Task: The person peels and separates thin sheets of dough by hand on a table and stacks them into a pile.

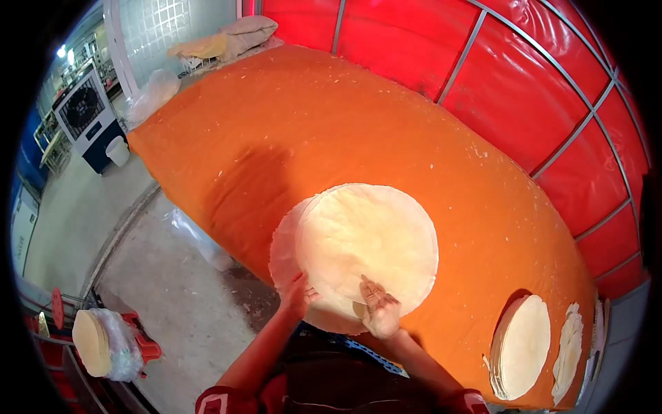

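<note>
Thin round flatbread sheets (372,238) lie in an overlapping pile at the near edge of the orange-covered table (345,110). One sheet below (281,252) sticks out to the left of the top one. My left hand (296,297) is at the pile's near left edge, fingers apart, over the lower sheet. Toward the near right part of the pile, my right hand (380,310) rests on or just above the top sheet with its fingers stretched out. Whether its fingertips press on the sheet I cannot tell.
On the right stand a stack of round sheets (524,348) and a smaller, ragged stack (567,353). At lower left, more sheets (91,343) and plastic wrap sit on a red stool (146,345). An air cooler (86,114) and white bucket (118,151) stand beyond. Red panels (400,52) border the table.
</note>
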